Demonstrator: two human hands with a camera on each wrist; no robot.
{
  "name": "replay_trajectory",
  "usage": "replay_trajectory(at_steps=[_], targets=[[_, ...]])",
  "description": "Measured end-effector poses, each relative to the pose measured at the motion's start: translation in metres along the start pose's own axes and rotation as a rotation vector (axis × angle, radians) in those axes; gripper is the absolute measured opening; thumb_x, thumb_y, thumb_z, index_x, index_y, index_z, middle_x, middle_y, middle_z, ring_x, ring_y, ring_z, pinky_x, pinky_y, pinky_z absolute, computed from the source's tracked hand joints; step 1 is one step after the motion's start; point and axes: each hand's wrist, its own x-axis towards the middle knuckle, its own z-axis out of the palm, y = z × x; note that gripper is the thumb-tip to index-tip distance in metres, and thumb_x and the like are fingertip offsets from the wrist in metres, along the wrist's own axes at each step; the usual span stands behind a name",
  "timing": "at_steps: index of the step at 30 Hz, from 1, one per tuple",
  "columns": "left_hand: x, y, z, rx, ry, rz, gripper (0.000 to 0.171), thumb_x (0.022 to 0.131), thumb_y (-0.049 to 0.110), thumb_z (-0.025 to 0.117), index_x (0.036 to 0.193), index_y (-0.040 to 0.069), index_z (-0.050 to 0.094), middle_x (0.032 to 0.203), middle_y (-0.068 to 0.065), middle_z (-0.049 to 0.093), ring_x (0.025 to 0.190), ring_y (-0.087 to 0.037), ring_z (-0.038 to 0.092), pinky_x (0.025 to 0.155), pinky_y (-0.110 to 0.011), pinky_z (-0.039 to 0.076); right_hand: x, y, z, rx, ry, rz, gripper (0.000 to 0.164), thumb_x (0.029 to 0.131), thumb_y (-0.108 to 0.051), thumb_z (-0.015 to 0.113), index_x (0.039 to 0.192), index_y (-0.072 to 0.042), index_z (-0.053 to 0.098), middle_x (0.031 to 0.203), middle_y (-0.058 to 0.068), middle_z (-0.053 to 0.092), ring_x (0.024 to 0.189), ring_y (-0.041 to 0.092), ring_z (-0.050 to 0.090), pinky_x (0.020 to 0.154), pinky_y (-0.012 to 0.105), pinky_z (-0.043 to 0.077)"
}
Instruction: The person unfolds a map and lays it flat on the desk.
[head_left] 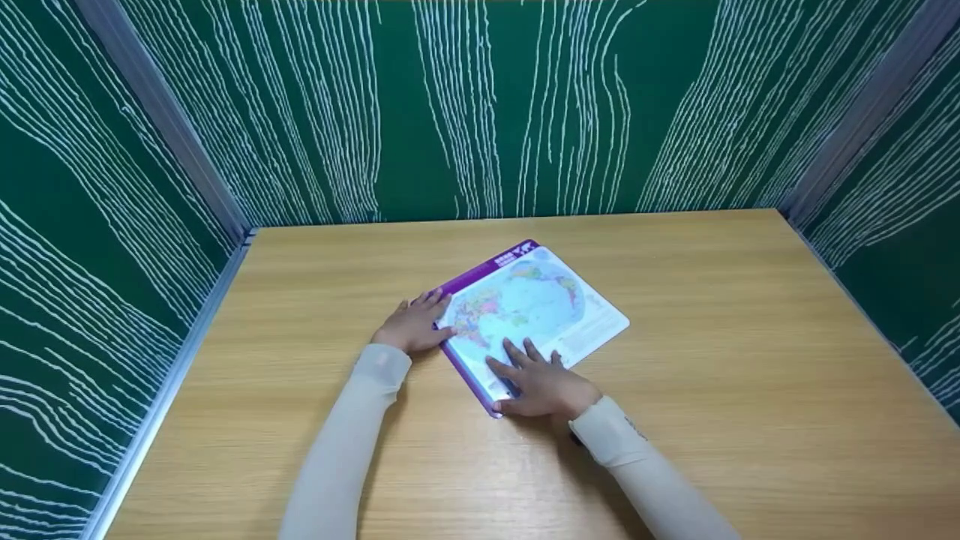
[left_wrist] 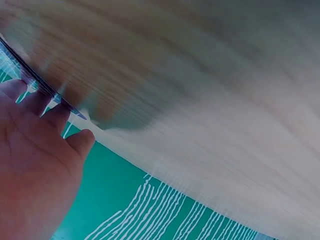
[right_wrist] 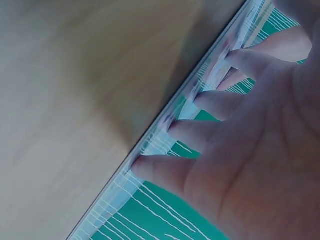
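Observation:
A flat, glossy world map board [head_left: 536, 307] with a purple border lies at a slant on the wooden table [head_left: 720, 345]. On its left corner rests my left hand [head_left: 415, 324], fingers stretched over the purple edge. My right hand [head_left: 544, 384] is spread over the lower part, fingertips on the printed face and thumb by the near corner. In the left wrist view, the left hand's [left_wrist: 37, 145] fingers touch the thin board, seen nearly edge-on. The right wrist view has the right hand's [right_wrist: 250, 125] fingertips against the shiny board surface [right_wrist: 117, 187].
Green panels [head_left: 510, 105] with white wavy lines enclose the table at the back and both sides. Grey metal posts [head_left: 169, 112] stand at the back corners, and a metal rail [head_left: 176, 367] runs along the left edge.

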Motion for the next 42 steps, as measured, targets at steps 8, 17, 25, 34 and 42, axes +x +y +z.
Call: replay_trajectory(at_steps=[8, 17, 25, 34, 42], targets=[[-0.005, 0.002, -0.002, 0.000, 0.000, -0.008, 0.073, 0.097, 0.055, 0.041, 0.155, 0.020, 0.014, 0.163, -0.003, 0.007, 0.151, -0.024, 0.005, 0.122, -0.050, 0.006, 0.000, 0.002, -0.003, 0.016, -0.017, -0.003, 0.073, 0.090, -0.058, 0.054, 0.152, -0.035, 0.023, 0.163, 0.005, 0.005, 0.149, 0.037, 0.001, 0.114, 0.068, 0.010], [-0.009, 0.002, -0.003, -0.043, -0.023, -0.037, 0.073, 0.096, 0.056, 0.042, 0.155, 0.022, 0.016, 0.163, -0.001, 0.009, 0.151, -0.025, 0.005, 0.122, -0.051, 0.004, -0.005, 0.009, -0.005, 0.067, -0.016, -0.047, 0.071, 0.090, -0.055, 0.056, 0.151, -0.036, 0.025, 0.163, 0.002, 0.006, 0.149, 0.035, 0.001, 0.116, 0.065, 0.006], [-0.014, 0.003, 0.000, -0.061, -0.036, -0.035, 0.074, 0.096, 0.057, 0.042, 0.155, 0.021, 0.016, 0.163, -0.002, 0.009, 0.151, -0.026, 0.005, 0.122, -0.050, 0.004, -0.010, 0.019, -0.006, 0.074, -0.021, -0.062, 0.072, 0.086, -0.059, 0.058, 0.149, -0.041, 0.028, 0.163, -0.003, 0.008, 0.150, 0.032, 0.002, 0.118, 0.062, 0.005], [-0.025, 0.005, 0.003, -0.027, -0.033, -0.001, 0.072, 0.097, 0.051, 0.044, 0.155, 0.019, 0.016, 0.163, -0.005, 0.007, 0.150, -0.029, 0.006, 0.122, -0.051, 0.006, -0.009, 0.033, -0.009, 0.058, -0.042, -0.121, 0.074, 0.085, -0.061, 0.058, 0.150, -0.039, 0.029, 0.163, -0.002, 0.010, 0.150, 0.033, 0.004, 0.117, 0.064, 0.008], [-0.031, 0.011, 0.007, -0.011, -0.031, -0.004, 0.072, 0.096, 0.052, 0.045, 0.155, 0.020, 0.017, 0.163, -0.005, 0.007, 0.150, -0.028, 0.007, 0.122, -0.051, 0.007, -0.013, 0.045, -0.014, 0.110, -0.064, -0.132, 0.073, 0.082, -0.061, 0.060, 0.147, -0.042, 0.033, 0.163, -0.006, 0.012, 0.151, 0.029, 0.001, 0.118, 0.061, 0.003]])
